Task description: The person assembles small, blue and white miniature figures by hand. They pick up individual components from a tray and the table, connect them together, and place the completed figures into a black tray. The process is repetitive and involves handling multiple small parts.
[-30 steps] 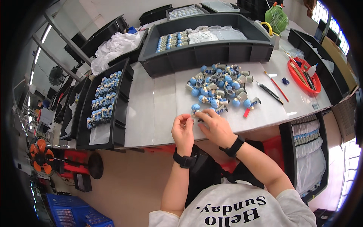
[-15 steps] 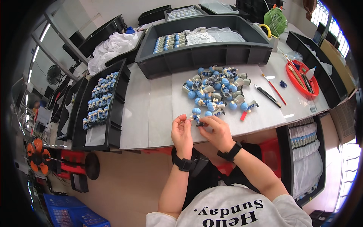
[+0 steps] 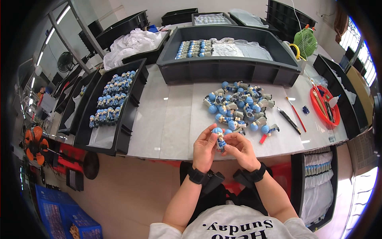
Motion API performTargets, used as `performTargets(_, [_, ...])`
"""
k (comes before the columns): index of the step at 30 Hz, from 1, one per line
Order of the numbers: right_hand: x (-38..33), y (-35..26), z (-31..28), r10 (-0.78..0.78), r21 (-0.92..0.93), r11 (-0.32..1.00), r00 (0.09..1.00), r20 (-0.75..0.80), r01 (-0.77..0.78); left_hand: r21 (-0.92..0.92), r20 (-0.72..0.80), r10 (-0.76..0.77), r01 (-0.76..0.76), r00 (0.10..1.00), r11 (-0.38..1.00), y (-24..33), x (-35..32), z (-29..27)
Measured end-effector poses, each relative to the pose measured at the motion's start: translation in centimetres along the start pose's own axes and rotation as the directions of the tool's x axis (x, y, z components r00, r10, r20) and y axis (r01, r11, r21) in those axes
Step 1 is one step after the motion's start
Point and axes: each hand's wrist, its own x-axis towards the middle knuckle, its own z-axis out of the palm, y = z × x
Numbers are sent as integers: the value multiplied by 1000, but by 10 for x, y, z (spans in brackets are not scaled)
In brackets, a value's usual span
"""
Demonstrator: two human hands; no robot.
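Observation:
A small figurine [image 3: 220, 140] with a light-blue head and a blue-striped body is held upright between my hands, near the table's front edge. My left hand [image 3: 203, 150] pinches it by the head and upper side. The fingers and thumb of my right hand [image 3: 242, 152] close on its lower body. Just beyond lies a loose pile of similar figurines [image 3: 248, 101], blue-headed, some with grey lower parts. At the pile's near right, a small red piece [image 3: 263, 138] lies by a single figurine [image 3: 270, 129].
Right of the pile lie a craft knife [image 3: 289, 122], a red thin-handled tool [image 3: 297, 114] and a red basket [image 3: 337, 115] of tools. A big black tray [image 3: 230, 73] stands behind, another black tray [image 3: 135, 105] at left; both hold rows of figurines. A lower tray [image 3: 296, 191] is at right.
The figurine has been raised and turned upright, its front now showing. Both hands have come closer together around it. The whole view has shifted slightly.

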Motion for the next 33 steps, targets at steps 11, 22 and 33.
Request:
performTargets(11, [1, 3, 0, -8, 23, 1000, 1000, 29, 7, -130, 29, -58, 61, 998, 990, 2, 5, -5])
performTargets(22, [-2, 0, 0, -29, 1, 1000, 1000, 1, 29, -115, 15, -93, 95, 996, 989, 5, 5, 1])
performTargets(33, [1, 12, -5, -88, 49, 995, 994, 68, 85, 29, -25, -19, 20, 999, 999, 2, 3, 2])
